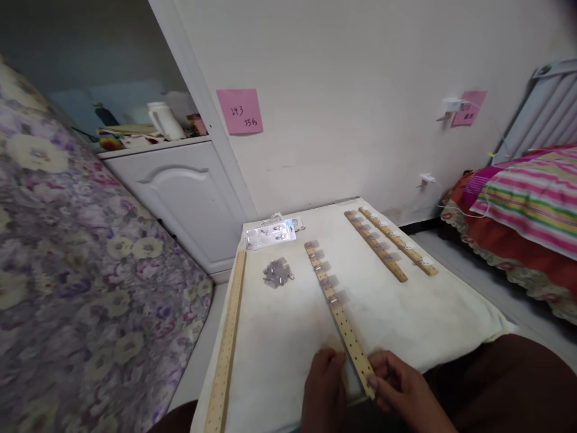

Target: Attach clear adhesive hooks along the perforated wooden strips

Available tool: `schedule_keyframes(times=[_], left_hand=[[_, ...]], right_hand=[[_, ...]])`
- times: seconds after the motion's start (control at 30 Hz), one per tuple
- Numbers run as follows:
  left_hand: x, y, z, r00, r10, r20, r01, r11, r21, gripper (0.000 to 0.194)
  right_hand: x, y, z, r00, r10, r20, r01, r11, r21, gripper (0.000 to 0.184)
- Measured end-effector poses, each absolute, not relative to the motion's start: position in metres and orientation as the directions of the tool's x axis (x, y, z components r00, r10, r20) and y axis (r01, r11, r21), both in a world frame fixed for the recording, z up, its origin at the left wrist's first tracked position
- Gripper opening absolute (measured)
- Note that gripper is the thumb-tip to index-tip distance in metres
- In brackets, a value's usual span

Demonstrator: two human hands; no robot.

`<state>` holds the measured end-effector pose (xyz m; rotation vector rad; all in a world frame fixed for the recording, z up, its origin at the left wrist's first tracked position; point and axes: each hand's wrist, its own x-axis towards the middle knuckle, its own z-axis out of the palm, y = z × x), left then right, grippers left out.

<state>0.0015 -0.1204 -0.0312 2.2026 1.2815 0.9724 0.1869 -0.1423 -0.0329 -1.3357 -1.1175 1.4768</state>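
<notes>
A perforated wooden strip (346, 331) lies lengthwise on the cloth-covered table, its near end at the table's front edge. Several small clear tags (331, 281) with metal fittings are attached along its far half; the near half shows bare holes. My right hand (401, 382) grips the near end, thumb and fingers closed at its right edge. Just left of the strip, my left hand (324, 385) is closed with its fingers curled; whatever it may hold is hidden. A pile of grey translucent tags with metal bits (278, 273) rests left of the strip's far end.
Two more strips with tags, one (376, 245) and another (399, 240), lie at the right. A long bare perforated strip (228, 343) runs down the left edge. Clear packaging (270, 234) sits at the back by the wall. A floral curtain (103, 288) hangs left; a bed (532, 198) stands right.
</notes>
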Motion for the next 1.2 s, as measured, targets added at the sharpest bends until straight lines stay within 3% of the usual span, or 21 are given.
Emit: schedule_keyframes(times=[0.3, 0.83, 1.07, 1.2], left_hand=[[0.012, -0.125, -0.003, 0.259, 0.945, 0.2, 0.59, -0.319, 0.742, 0.025], [0.01, -0.124, -0.009, 0.337, 0.906, 0.255, 0.657, -0.42, 0.626, 0.032], [0.002, -0.124, -0.019, 0.344, 0.886, 0.311, 0.568, -0.461, 0.682, 0.034], [-0.007, -0.113, -0.012, 0.264, 0.919, 0.293, 0.536, -0.392, 0.747, 0.026]], right_hand=[[0.188, -0.15, -0.024, -0.048, 0.984, -0.173, 0.191, -0.161, -0.968, 0.027], [0.187, -0.154, -0.019, -0.052, 0.998, -0.046, 0.398, -0.022, -0.917, 0.025], [0.207, -0.14, -0.032, -0.056, 0.998, -0.035, 0.43, -0.007, -0.903, 0.032], [0.228, -0.104, -0.022, -0.064, 0.996, 0.069, 0.536, 0.092, -0.839, 0.029]])
